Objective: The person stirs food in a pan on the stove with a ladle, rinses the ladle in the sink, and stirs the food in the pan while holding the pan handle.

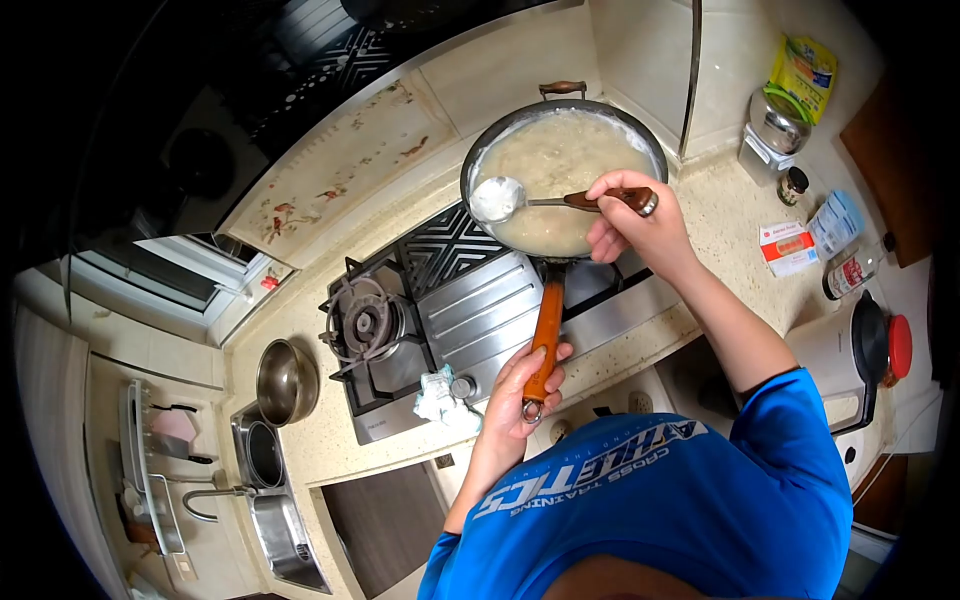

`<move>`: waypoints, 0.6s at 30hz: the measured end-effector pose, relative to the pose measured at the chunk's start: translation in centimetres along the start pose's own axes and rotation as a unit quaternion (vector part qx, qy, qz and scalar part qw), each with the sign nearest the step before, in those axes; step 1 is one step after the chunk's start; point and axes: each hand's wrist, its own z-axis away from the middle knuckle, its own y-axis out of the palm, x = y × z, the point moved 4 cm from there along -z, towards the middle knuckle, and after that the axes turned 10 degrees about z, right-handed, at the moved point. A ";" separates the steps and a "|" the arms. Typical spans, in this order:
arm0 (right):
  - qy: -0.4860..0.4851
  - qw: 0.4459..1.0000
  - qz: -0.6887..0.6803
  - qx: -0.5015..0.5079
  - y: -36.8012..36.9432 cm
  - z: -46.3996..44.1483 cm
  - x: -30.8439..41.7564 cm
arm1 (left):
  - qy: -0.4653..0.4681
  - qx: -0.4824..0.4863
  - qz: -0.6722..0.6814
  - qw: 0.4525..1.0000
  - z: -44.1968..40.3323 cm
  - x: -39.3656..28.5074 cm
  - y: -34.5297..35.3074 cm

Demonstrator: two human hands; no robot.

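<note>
A wide dark pan (pixel 466 170) full of a pale, cloudy, lumpy liquid (pixel 565 160) sits at the right side of the gas stove. My left hand (pixel 522 383) is wrapped round the pan's orange-brown wooden handle (pixel 547 325), near its metal ring. In my right hand (pixel 640 222) is a ladle (pixel 497 200), gripped by its brown wooden handle. The ladle's bowl lies at the left part of the pan, over or at the liquid's surface, with whitish stuff in it. The burner beneath the pan is hidden.
A bare gas burner (pixel 367 318) and a crumpled cloth (pixel 442 398) are left of the pan. Beyond stand a metal bowl (pixel 287 382) and the sink (pixel 285 535). On the right counter are a red-and-white box (pixel 787 248), a small jar (pixel 793 185), a bottle (pixel 848 275) and a white appliance (pixel 832 350).
</note>
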 end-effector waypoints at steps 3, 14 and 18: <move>-0.009 1.000 0.012 0.000 0.5 -1.4 0.0 | 0.000 0.002 0.003 1.000 -0.1 0.1 -0.1; -0.034 0.998 0.043 -0.011 1.1 -5.9 -0.5 | -0.033 0.048 0.061 0.996 -0.5 0.4 -1.4; -0.034 0.998 0.050 -0.028 1.0 -6.9 -0.7 | -0.029 0.049 0.060 0.997 -0.4 0.4 -1.4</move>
